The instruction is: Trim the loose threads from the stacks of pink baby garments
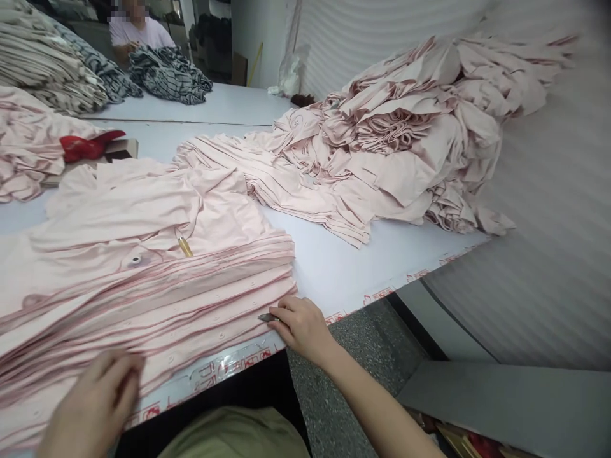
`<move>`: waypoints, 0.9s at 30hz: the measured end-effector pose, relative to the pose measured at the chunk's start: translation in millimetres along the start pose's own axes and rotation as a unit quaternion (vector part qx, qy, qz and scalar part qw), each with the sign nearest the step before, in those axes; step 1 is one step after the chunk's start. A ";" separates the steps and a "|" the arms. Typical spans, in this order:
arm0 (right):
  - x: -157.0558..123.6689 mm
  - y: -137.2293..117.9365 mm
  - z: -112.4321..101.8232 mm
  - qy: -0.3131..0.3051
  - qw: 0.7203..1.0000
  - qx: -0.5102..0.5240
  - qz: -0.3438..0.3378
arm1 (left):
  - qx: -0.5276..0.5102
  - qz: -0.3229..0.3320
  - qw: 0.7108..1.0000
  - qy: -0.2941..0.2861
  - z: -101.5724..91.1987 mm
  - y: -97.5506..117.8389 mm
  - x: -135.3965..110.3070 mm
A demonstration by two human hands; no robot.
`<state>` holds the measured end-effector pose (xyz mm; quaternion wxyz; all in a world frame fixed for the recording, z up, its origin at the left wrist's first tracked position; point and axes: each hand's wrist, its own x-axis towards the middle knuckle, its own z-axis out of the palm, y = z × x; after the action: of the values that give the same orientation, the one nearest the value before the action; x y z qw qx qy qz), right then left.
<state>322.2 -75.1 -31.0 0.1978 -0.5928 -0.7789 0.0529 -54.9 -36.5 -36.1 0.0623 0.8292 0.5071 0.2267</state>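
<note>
A fanned stack of pale pink garments lies on the white table in front of me. My right hand rests at the stack's right edge near the table's front, its fingers closed on a small dark metal tool. My left hand lies on the stack's near left part, fingers curled over the pink fabric; what it holds, if anything, is hidden. A small amber object and a round snap sit on the top garment.
A big loose heap of pink garments fills the table's right back. More pink cloth and a red item lie at the left. Striped garments and a person in a pink shirt are far back. A ribbed white wall stands on the right.
</note>
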 end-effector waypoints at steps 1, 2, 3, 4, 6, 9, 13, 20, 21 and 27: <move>0.8 0.1 2.0 0.001 1.000 0.004 0.002 | -0.005 0.028 0.999 0.022 7.3 17.7 4.5; 1.6 0.2 3.5 0.002 1.000 0.006 0.009 | -0.009 0.059 0.998 0.029 14.5 34.0 9.9; 2.2 0.3 4.5 0.003 1.000 0.007 0.018 | -0.014 0.086 0.996 0.035 21.2 48.7 16.1; 2.4 0.4 4.7 0.002 1.000 0.007 0.030 | -0.020 0.102 0.994 0.042 27.4 61.5 22.5; 1.5 1.2 3.1 0.001 0.999 0.005 0.052 | -0.031 0.115 0.992 0.046 38.3 81.7 34.9; -2.2 3.0 -1.6 -0.010 0.998 0.003 0.055 | -0.038 0.105 0.993 0.045 52.3 102.5 48.4; -5.0 3.5 -4.1 -0.026 0.999 0.005 0.043 | -0.041 0.094 0.994 0.026 69.6 121.0 58.2; -0.1 -1.5 1.5 -0.026 0.999 -0.001 0.045 | -0.067 0.095 0.993 0.009 92.8 139.6 73.8; 0.2 -2.2 1.8 -0.026 0.998 -0.004 0.049 | -0.074 0.091 0.993 0.003 94.5 141.1 75.1; -0.5 -4.6 2.2 -0.030 0.997 -0.005 0.065 | -0.149 0.038 0.988 -0.020 92.7 145.1 74.4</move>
<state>317.4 -76.6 -31.6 0.1671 -0.6416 -0.7444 0.0795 132.3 -29.4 -46.9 0.1864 0.8336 0.4348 0.2852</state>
